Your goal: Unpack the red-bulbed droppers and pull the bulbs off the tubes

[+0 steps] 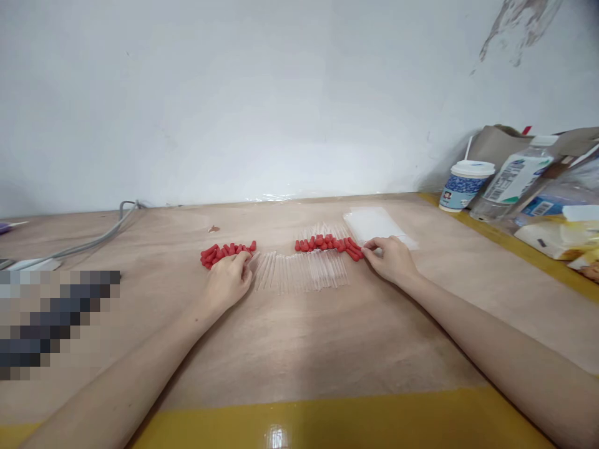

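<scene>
A row of clear thin tubes [304, 274] lies across the middle of the wooden table [299, 349]; several on the right carry red caps [327, 243]. A loose pile of red caps [224, 251] lies to the left. My left hand [229, 280] rests by that pile, fingers curled onto the caps. My right hand [390, 259] is at the right end of the row, fingertips pinched near the last capped tubes. What either hand grips is hidden.
A clear plastic bag [374, 223] lies behind my right hand. At the right edge stand a paper cup [465, 184], a water bottle [512, 178], a paper bag [505, 140] and packets [556, 237]. A grey cable [93, 240] runs at the left.
</scene>
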The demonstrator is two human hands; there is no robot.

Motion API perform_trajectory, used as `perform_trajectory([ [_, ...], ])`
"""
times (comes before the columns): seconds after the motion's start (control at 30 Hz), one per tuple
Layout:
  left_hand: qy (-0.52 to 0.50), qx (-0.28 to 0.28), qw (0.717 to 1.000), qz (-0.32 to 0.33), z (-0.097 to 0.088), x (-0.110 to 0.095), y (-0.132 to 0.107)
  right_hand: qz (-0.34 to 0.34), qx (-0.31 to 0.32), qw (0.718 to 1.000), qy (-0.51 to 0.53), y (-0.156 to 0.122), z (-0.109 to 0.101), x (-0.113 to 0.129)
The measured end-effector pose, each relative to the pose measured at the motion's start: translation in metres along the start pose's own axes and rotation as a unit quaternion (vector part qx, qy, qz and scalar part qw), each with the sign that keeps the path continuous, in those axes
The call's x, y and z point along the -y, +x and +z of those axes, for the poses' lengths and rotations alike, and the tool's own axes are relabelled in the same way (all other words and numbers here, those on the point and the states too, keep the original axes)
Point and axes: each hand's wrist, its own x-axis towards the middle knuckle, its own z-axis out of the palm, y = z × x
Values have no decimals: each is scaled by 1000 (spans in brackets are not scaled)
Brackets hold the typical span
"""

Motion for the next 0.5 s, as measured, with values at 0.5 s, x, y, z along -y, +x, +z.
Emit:
perform_trajectory([
  [0.5,-78,-12,997,18,6,2,-1,60,26,998,2,5,2,1],
])
